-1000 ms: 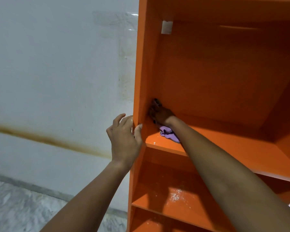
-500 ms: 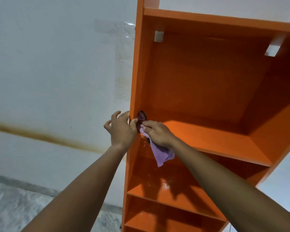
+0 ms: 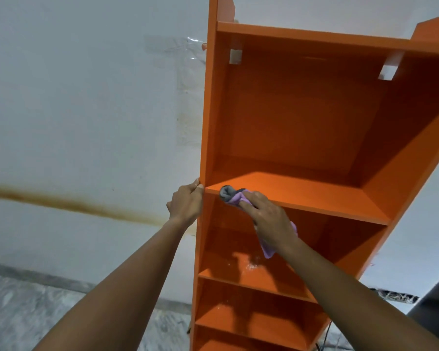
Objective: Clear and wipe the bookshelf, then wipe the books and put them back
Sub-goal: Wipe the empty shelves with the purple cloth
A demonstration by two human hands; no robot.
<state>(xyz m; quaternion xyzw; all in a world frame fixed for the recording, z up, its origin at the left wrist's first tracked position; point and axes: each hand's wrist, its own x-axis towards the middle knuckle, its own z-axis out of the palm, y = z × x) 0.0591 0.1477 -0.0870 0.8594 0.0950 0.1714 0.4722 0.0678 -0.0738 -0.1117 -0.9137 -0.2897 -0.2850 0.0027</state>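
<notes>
Cloth [image 3: 235, 198] (purple, bunched in curled fingers of the right hand [image 3: 269, 219]) has slid from the back corner to the upper shelf board [image 3: 314, 196]'s front lip. The left hand [image 3: 185, 202] stays clamped round the bookshelf [image 3: 302, 110]'s side panel [image 3: 208, 122]. This board seems nearly wiped.

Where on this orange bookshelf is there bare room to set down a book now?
The upper board of the orange wooden bookshelf is bare from its middle to the right side wall and back panel. Its front-left corner is crowded: the right hand holds a purple-and-grey cloth there, and the left hand grips the left side wall. Lower boards look bare too.
</notes>
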